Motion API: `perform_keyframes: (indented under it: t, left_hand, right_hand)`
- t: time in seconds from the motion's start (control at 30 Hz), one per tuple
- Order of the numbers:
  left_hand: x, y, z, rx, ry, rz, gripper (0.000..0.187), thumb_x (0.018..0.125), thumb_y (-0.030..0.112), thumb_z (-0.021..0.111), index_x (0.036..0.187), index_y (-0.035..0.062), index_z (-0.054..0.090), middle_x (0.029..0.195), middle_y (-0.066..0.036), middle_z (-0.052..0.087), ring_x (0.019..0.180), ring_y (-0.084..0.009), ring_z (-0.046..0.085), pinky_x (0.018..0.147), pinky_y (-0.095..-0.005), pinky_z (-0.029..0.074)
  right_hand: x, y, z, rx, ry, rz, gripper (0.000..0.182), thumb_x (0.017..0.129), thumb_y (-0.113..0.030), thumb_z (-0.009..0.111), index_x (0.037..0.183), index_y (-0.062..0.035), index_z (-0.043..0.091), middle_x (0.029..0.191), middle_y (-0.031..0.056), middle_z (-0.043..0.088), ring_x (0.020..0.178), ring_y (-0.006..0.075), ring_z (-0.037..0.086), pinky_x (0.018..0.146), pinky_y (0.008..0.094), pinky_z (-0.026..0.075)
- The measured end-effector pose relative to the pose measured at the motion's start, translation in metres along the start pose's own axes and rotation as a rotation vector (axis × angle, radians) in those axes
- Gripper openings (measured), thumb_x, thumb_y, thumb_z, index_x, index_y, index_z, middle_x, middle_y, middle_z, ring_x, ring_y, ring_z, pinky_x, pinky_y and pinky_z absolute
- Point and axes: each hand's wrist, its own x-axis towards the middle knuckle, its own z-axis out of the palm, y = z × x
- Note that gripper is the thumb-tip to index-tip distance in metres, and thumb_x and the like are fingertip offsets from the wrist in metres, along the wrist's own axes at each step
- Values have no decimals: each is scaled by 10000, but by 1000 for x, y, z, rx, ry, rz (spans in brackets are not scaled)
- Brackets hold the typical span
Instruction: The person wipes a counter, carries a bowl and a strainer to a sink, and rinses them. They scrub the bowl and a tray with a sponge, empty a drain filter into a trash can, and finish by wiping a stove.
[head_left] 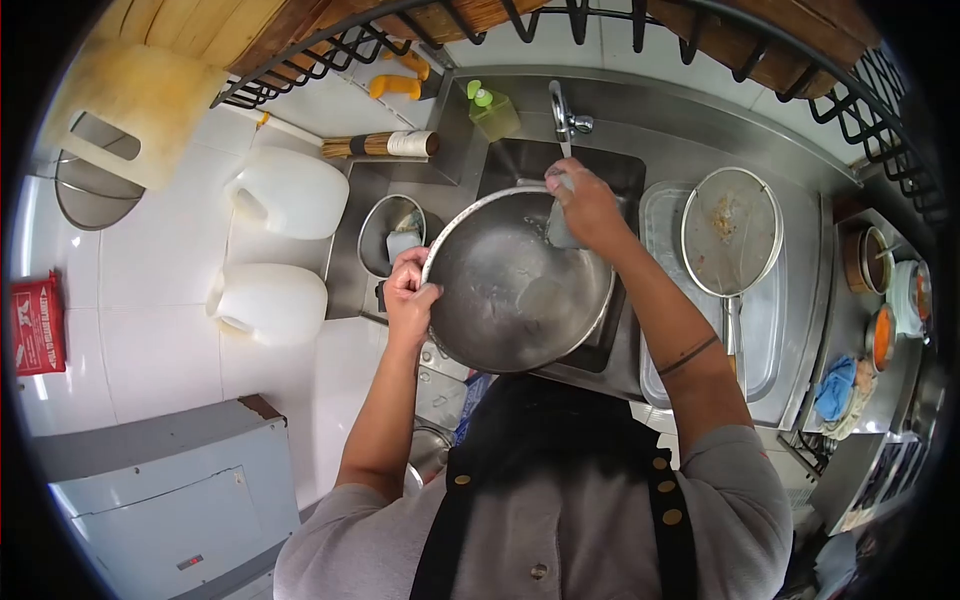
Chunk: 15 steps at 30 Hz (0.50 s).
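A large round metal bowl (pixel 490 310) is tilted over the sink (pixel 625 185), its inside facing up with a wet sheen. My left hand (pixel 408 290) grips the bowl's left rim, thumb and fingers wrapped on it. At the top rim, my right hand (pixel 580 200) is closed around a greyish scraper (pixel 563 230), whose flat part reaches into the bowl. The faucet (pixel 566 115) stands just beyond my right hand. Left of the bowl sits a small metal container (pixel 385 222) with a pale block in it.
A strainer (pixel 730 225) lies on a translucent tray (pixel 660 340) at the right. A green soap bottle (pixel 493 112) stands behind the sink. Two white jugs (pixel 290 192) hang at the left. A black wire rack (pixel 640 25) runs overhead.
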Motion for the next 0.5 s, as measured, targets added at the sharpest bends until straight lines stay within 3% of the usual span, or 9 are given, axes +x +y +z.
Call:
perform_keyframes:
  t: [0.13, 0.17, 0.2, 0.27, 0.33, 0.4, 0.47, 0.5]
  left_hand:
    - [-12, -22, -5, 22, 74, -9, 274, 708, -104, 630, 824, 73, 455, 1245, -88, 551, 1126, -173, 522, 944, -295, 382]
    - [-19, -42, -12, 121, 39, 51, 280, 753, -84, 631, 916, 89, 484, 1258, -79, 545, 1033, -148, 530, 904, -287, 411]
    - [-28, -62, -15, 113, 56, 56, 280, 753, -84, 631, 916, 89, 484, 1258, -79, 545, 1033, -148, 530, 904, -287, 411]
    - [-46, -87, -11, 216, 31, -137, 266, 806, -74, 647, 953, 77, 485, 1220, -66, 574, 1006, -135, 542, 893, -274, 424]
    - [-49, -88, 3, 280, 83, -183, 238, 852, -55, 650, 943, 81, 478, 1145, -41, 610, 932, -107, 536, 835, -260, 433]
    - [-45, -108, 7, 296, 167, 86, 217, 855, -47, 639, 904, 70, 464, 1079, -40, 636, 880, -94, 502, 785, -262, 422]
    - [-42, -81, 19, 339, 182, 58, 214, 846, -39, 639, 870, 63, 452, 1031, -44, 647, 828, -99, 494, 745, -265, 423]
    - [-40, -61, 25, 398, 187, 29, 215, 837, -31, 638, 836, 56, 441, 982, -49, 658, 775, -105, 486, 704, -267, 424]
  right_hand:
    - [0, 8, -14, 79, 54, 0, 346, 998, -344, 577, 1190, -57, 611, 1142, 247, 666, 1111, 434, 625, 942, 460, 480]
    - [-1, 15, -16, 77, 95, 3, 342, 994, -344, 583, 1185, -61, 612, 1139, 244, 668, 1110, 431, 626, 938, 454, 481]
    - [-1, 21, -18, 75, 139, 6, 337, 990, -343, 589, 1180, -66, 613, 1136, 240, 670, 1109, 429, 628, 935, 449, 483]
    - [-5, 35, -15, 75, 143, 23, 328, 998, -336, 579, 1177, -64, 617, 1126, 247, 673, 1103, 438, 631, 933, 452, 482]
    - [-8, 51, -8, 26, 118, 153, 339, 1006, -345, 572, 1194, -66, 616, 1132, 258, 673, 1103, 450, 631, 937, 462, 479]
    - [-13, 64, -3, 12, 117, 209, 340, 1010, -346, 573, 1200, -68, 616, 1139, 265, 674, 1104, 464, 625, 944, 472, 477]
    - [-14, 86, 4, -10, 125, 318, 345, 1013, -360, 566, 1197, -71, 614, 1155, 268, 673, 1114, 466, 622, 953, 489, 475]
    - [-13, 93, 10, -102, 159, 277, 328, 1023, -334, 541, 1170, -53, 626, 1131, 255, 676, 1080, 458, 620, 940, 509, 471]
